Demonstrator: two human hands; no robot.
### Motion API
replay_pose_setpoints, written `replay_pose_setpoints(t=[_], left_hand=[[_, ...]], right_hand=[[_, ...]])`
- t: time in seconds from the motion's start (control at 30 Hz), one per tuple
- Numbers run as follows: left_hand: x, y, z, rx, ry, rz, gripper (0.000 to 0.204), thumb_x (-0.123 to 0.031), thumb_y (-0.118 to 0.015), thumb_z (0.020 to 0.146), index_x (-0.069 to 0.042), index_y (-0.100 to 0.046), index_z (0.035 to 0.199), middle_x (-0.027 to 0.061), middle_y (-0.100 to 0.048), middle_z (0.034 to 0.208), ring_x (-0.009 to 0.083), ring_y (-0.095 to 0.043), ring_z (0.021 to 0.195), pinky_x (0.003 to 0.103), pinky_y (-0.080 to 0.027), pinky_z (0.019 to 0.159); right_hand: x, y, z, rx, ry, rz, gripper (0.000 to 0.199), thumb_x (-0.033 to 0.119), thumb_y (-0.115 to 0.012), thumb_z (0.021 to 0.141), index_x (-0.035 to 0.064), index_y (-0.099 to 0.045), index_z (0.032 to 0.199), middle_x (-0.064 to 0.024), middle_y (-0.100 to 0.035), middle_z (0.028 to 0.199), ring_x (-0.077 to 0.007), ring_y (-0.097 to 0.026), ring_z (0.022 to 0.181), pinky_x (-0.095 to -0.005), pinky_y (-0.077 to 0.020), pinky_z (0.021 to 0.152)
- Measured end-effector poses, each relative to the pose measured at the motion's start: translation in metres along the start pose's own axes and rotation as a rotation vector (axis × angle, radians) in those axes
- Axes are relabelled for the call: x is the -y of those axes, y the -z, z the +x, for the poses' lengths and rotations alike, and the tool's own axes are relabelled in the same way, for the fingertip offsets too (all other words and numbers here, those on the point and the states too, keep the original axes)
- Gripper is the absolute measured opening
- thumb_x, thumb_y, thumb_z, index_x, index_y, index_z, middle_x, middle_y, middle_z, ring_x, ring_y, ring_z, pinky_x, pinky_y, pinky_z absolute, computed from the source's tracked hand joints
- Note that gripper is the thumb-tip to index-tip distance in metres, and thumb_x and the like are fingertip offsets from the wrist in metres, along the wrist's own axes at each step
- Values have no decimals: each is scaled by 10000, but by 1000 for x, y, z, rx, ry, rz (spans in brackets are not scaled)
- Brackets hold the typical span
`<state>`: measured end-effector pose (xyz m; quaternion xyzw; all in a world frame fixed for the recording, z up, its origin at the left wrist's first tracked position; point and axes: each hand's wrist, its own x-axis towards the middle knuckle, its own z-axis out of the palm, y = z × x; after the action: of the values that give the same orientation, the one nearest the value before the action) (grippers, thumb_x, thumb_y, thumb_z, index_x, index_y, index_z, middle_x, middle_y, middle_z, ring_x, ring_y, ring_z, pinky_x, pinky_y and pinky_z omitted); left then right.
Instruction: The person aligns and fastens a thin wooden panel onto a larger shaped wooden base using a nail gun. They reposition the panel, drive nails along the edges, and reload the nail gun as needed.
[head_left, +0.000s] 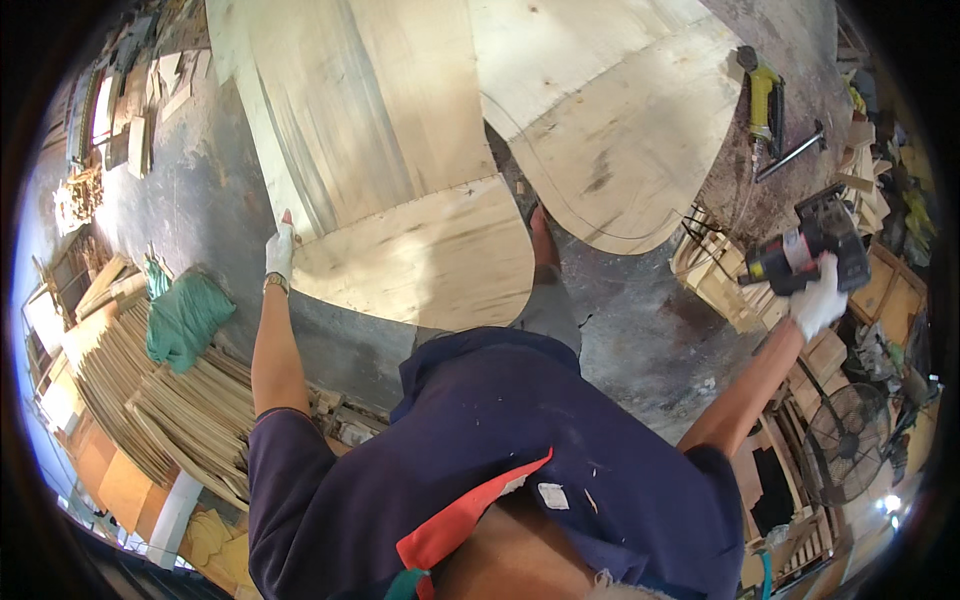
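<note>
The nearer plywood panel (385, 150), round-ended, its long axis running forward and slightly left, lies directly right of the left hand (280, 250), whose fingers close on its edge (the right hand (821, 300), well apart, grips a power tool (822, 246)).

I observe one panel (352, 110), pale plywood, long, its near end rounded off. Grey streaks run lengthwise down its face; a rough-edged seam crosses it above the curve. The left hand (280, 252) is at its left edge, close to that seam. The tool (815, 245) is a black handheld unit with a pale label on the body, gripped in the right hand (820, 300), well right of the panel, nose pointing left.
</note>
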<state>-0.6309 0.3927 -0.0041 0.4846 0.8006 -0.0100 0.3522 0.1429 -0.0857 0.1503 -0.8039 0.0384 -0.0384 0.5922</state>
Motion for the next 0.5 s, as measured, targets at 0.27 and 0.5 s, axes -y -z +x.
replay_pose_setpoints(t=[0.27,0.5], left_hand=[[9,-5,5,-61,-99,63,844,-832,-556,855,-11,-680,708,62,-578,616,182,-563,627,359,-442,625],[5,-9,-10,-125,-142,72,854,-816,-543,875,16,-684,747,92,-604,642,220,-573,648,396,-460,666]], right_hand=[[132,-7,-209,621,-139,-91,292,76,-741,791,-8,-633,1049,-69,-630,847,-161,-588,698,-296,-475,642],[108,-75,-299,990,-249,-608,326,17,-762,819,-32,-656,1124,-81,-704,1006,-142,-643,919,-294,-516,835]])
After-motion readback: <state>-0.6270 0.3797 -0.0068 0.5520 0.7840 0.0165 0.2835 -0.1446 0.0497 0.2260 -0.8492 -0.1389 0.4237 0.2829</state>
